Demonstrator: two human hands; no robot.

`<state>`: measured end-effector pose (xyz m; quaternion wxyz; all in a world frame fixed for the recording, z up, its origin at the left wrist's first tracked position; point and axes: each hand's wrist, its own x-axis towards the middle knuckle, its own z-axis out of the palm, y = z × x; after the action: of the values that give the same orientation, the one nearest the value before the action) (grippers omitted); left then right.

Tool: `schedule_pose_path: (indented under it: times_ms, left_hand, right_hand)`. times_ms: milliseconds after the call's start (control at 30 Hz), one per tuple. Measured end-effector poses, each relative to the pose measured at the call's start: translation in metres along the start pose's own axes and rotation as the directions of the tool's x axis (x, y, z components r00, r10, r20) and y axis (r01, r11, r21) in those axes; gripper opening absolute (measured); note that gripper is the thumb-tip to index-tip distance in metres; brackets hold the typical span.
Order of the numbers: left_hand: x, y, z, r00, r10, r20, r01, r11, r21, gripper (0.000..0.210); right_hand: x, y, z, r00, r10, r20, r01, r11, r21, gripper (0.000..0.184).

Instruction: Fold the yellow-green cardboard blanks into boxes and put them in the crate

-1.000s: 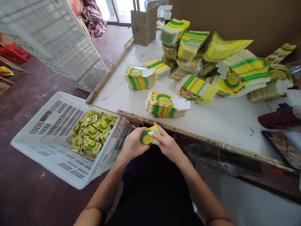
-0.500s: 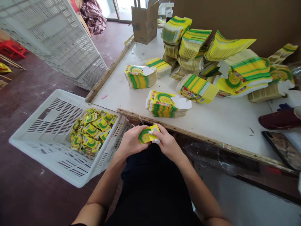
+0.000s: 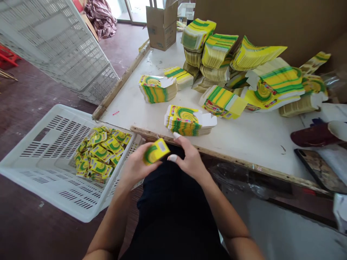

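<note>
A small yellow and green box (image 3: 156,151) is gripped in my left hand (image 3: 136,163), above my lap and left of centre. My right hand (image 3: 189,159) holds nothing; its thumb and fingers are apart, with white covers on the thumb and a fingertip. It is beside the box, close to the table's front edge. Just beyond it lies a stack of flat, unfolded cartons (image 3: 187,120) with white flaps. To my left, a white plastic crate (image 3: 89,213) holds many filled yellow and green boxes (image 3: 101,153).
More carton stacks (image 3: 219,50) are piled at the back of the white table (image 3: 151,119), which has a wooden edge strip. A cardboard box (image 3: 162,29) stands behind. On the right are a dark red mug (image 3: 311,135) and a phone (image 3: 320,169). Another white crate (image 3: 67,47) leans at left.
My right hand has let go of the box and opened, its fingers rising toward the table edge. My left hand has carried the box left. The view has shifted slightly.
</note>
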<state>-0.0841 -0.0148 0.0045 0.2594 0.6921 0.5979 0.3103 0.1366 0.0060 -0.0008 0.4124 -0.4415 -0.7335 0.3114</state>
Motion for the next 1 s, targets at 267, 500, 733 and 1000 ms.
schedule_pose_path:
  times_ms: [267, 500, 733, 1000]
  left_hand:
    - [-0.015, -0.04, -0.042, 0.894, -0.218, -0.391, 0.272, 0.959, 0.086, 0.07]
    - [-0.007, 0.002, 0.02, 0.99, -0.109, 0.091, 0.132, 0.944, -0.303, 0.05]
    - [0.014, 0.041, 0.054, 0.982, -0.152, -0.108, -0.05, 0.342, -0.939, 0.063]
    - [0.022, 0.055, 0.05, 0.851, -0.402, -0.338, -0.184, 0.375, -0.909, 0.066]
  right_hand:
    - [0.063, 0.032, -0.049, 0.977, 0.062, -0.203, -0.144, 0.896, -0.421, 0.04]
    - [0.06, 0.023, -0.043, 0.959, 0.075, -0.275, -0.203, 0.858, -0.473, 0.046]
    - [0.008, -0.028, -0.002, 0.994, 0.077, 0.076, -0.086, 0.99, 0.116, 0.052]
    - [-0.012, -0.031, 0.039, 0.959, 0.199, 0.203, -0.272, 0.851, 0.45, 0.041]
